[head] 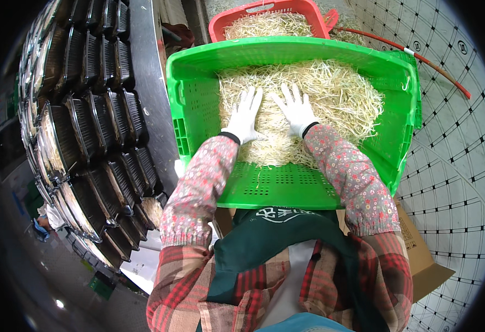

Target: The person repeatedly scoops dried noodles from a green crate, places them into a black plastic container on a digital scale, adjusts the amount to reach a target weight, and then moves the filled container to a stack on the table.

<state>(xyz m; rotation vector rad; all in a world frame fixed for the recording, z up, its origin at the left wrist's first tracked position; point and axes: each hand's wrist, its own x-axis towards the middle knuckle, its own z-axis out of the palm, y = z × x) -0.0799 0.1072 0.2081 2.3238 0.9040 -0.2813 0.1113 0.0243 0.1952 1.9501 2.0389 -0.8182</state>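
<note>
Before me stands a large green plastic crate [197, 112] with perforated walls, partly filled with pale bean sprouts [342, 95]. My left hand [244, 116], in a white glove, lies palm down on the sprouts left of the middle, fingers spread and pointing to the far side. To its right, my right hand [295, 108], gloved the same way, rests on the heap with fingers apart. Neither hand grips anything. Floral sleeve covers [203, 186] reach over both forearms. The near wall of the crate shows bare below the sprouts.
Stacked black plastic trays [122, 120], several holding pale sprouts, stand on a metal table [155, 83] at the left. Beyond the crate sits a red basket [217, 29] of sprouts. A red pole [429, 62] lies at the right. An open cardboard box [423, 265] is at lower right.
</note>
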